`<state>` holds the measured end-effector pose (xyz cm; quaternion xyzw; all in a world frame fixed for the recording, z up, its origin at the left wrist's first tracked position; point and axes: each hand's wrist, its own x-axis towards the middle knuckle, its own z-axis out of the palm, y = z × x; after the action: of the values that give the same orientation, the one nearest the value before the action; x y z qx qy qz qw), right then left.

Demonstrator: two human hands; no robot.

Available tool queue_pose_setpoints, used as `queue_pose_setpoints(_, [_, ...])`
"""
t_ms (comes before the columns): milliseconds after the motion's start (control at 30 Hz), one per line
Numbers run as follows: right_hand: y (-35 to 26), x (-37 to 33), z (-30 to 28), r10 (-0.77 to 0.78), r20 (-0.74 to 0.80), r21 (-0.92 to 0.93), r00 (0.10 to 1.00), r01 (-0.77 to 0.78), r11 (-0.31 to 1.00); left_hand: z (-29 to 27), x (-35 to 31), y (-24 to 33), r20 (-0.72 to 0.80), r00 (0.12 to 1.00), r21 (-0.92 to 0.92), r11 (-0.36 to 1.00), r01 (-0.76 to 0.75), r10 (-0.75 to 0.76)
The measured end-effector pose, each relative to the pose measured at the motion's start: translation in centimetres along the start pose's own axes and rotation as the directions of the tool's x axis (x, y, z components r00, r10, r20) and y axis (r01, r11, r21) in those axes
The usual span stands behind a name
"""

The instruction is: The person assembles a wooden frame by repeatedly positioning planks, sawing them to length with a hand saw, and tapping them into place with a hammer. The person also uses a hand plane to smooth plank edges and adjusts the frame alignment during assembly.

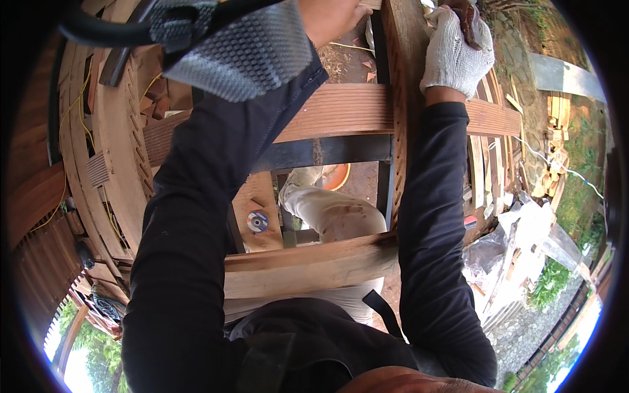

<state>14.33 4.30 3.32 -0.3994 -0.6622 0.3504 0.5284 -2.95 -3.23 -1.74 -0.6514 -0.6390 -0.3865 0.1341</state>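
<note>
My right hand point(458, 56), in a white knit glove, is at the top right with its fingers curled round a dark brown, glossy object point(469, 25) whose kind I cannot make out. Beneath that wrist runs a long wooden beam point(407, 78) with notches along its edge. My left hand point(331, 21) looks bare and reaches past the top edge, so most of its fingers are out of sight. A ribbed reddish-brown board point(341, 111) crosses below both hands. Close to my body lies a thick plank point(308, 268).
A blurred grey mesh strap point(239, 56) hangs over the upper left. Below are a dark metal bar point(321, 150), a round cutting disc point(257, 221) on a board and an orange bucket point(339, 175). Clear plastic sheeting point(517, 242) and wood offcuts point(558, 154) lie at right.
</note>
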Motion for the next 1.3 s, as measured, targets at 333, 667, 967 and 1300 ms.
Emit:
queue_pose_setpoints(333, [0.6,0.2,0.2,-0.061,-0.008,-0.009,0.998,0.061,0.998,0.3,0.0,0.0,-0.017,0.999,0.007,1.0,-0.026,0.027])
queue_pose_setpoints(667, [0.5,0.4,0.6,-0.007,-0.092,0.079,0.996,0.014,0.997,0.3,0.3,-0.2,-0.058,0.994,0.004,0.996,-0.089,0.089])
queue_pose_setpoints(967, [1.2,0.2,0.1,0.073,-0.053,0.276,0.996,-0.056,0.96,-0.7,0.0,-0.2,-0.006,0.999,0.003,0.999,0.039,-0.039])
queue_pose_setpoints(1300, [0.3,0.4,0.6,0.023,-0.057,0.136,0.998,-0.015,0.991,-1.4,-0.3,-1.2,0.017,1.0,-0.035,0.999,0.011,-0.01])
